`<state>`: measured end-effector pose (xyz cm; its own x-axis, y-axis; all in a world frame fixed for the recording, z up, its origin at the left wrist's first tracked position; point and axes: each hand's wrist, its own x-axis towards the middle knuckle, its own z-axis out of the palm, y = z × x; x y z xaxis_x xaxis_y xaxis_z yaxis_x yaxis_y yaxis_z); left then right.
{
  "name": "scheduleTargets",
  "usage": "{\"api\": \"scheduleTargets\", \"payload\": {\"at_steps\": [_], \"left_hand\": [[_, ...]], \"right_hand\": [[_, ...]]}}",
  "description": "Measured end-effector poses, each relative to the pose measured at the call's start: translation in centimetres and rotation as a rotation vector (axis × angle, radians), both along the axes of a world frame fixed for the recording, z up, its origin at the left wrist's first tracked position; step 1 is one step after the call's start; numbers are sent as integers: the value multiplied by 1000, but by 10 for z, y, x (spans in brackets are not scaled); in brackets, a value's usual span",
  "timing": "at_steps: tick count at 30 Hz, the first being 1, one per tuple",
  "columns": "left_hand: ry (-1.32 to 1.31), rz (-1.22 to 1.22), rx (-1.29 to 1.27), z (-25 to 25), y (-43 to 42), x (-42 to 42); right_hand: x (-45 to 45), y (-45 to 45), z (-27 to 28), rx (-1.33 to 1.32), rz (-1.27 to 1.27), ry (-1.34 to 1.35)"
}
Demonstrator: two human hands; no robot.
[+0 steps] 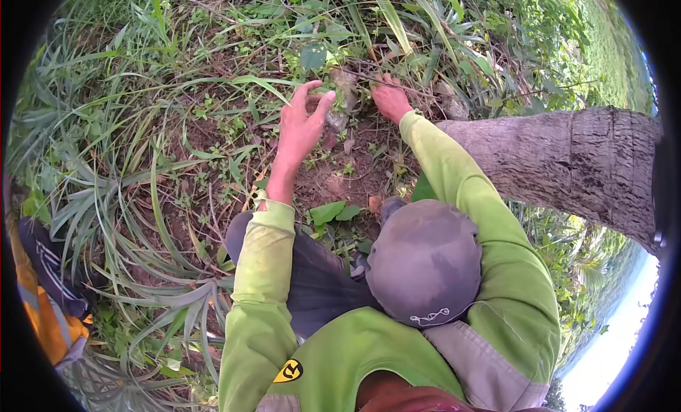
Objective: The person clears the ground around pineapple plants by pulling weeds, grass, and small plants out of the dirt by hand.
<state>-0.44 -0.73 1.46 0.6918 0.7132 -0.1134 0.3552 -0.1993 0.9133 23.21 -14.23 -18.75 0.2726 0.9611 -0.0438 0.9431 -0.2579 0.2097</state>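
My left hand is raised over low weeds with its thumb and forefinger apart, a long grass blade beside the fingertips. I see nothing held in it. Lower to the ground, my right hand reaches in among plants with its fingers curled; leaves and twigs partly hide the tips, and what they grip, if anything, does not show. A thin dark twig crosses by that hand. Between the two hands lies a greyish stone-like lump. Bare brown soil shows below them.
A thick tree trunk slants in from the right, close to my right forearm. Long-leaved spiky plants spread on the left. At the far left edge is orange clothing with a pale stripe. A rounded grey cloth-covered shape is near my body.
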Motion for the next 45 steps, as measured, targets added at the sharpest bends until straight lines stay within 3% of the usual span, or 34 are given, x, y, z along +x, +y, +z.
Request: {"api": "scheduleTargets", "payload": {"at_steps": [7,8,15,18,21,22,23,25,26,28,31,33,35,37,39,41,45], "left_hand": [[-37,20,-51,-4,3,-6],[-46,21,-51,-5,3,-6],[-6,5,-57,-3,1,-4],[-3,8,-39,-6,3,-5],[-21,8,-36,-6,4,-6],[-29,8,-43,-5,3,-6],[-37,8,-48,-4,3,-5],[-32,4,-29,-3,3,-5],[-25,1,-12,-3,3,-5],[-36,17,-24,0,5,-6],[-61,23,-37,-5,8,-8],[-56,30,-62,-8,8,-11],[-59,31,-51,-7,8,-12],[-34,25,-28,-5,5,-10],[-50,23,-38,-6,3,-10],[-66,20,-43,-8,3,-12],[-52,21,-28,-8,7,-13]], "right_hand": [[9,9,-32,-147,-196,87],[8,9,-34,-146,-142,-10],[11,10,-32,-104,-198,-38],[14,4,-13,-136,-95,-13],[29,-9,-78,-33,18,171],[28,-12,-100,179,16,226],[26,-9,-95,179,17,223],[9,7,-61,-254,65,329],[-2,10,-30,-305,111,325],[-19,1,-21,-273,111,423],[-71,-59,11,-111,9,703],[-90,-117,35,-108,-71,701],[-102,-183,29,-274,-289,691],[-126,-241,85,-311,-491,782],[-135,-339,67,-165,-335,817],[-146,-381,103,-196,-663,701],[-128,-457,78,-259,-800,573]]}}
